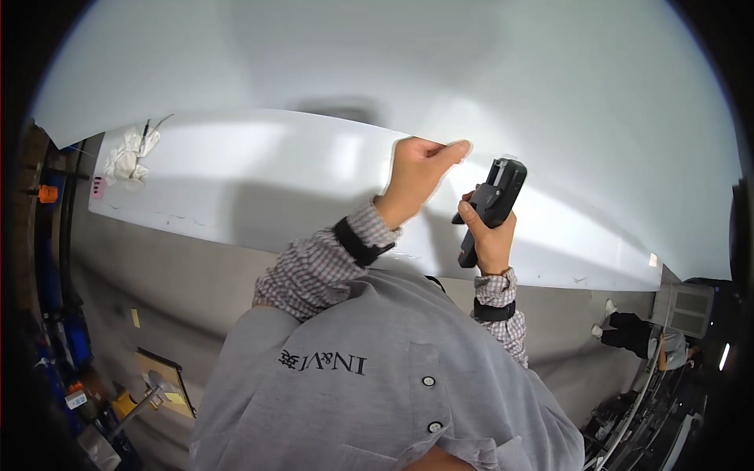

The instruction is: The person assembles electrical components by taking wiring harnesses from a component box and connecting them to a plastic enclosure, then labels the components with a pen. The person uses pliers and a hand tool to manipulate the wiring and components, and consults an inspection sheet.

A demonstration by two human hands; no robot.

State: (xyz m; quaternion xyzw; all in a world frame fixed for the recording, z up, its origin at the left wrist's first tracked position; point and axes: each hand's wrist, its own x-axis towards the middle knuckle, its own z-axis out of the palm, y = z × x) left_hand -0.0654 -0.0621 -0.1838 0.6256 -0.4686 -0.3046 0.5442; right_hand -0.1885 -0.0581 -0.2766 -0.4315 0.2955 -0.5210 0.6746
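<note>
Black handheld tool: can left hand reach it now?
Likely yes: the black handheld tool, in the right hand, sits close by, nothing visible between; the left hand seems to be pinching the upper sheet, though.

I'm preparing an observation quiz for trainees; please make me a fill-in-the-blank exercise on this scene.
The right hand holds a handheld tool, mostly ____ in colour.
The left hand is at the ____ of the large pale sheet.
The checked sleeves have dark bands near the ____.
A crumpled white bundle lies toward the picture's ____ side.

Missing: black; edge; wrists; left.
</note>
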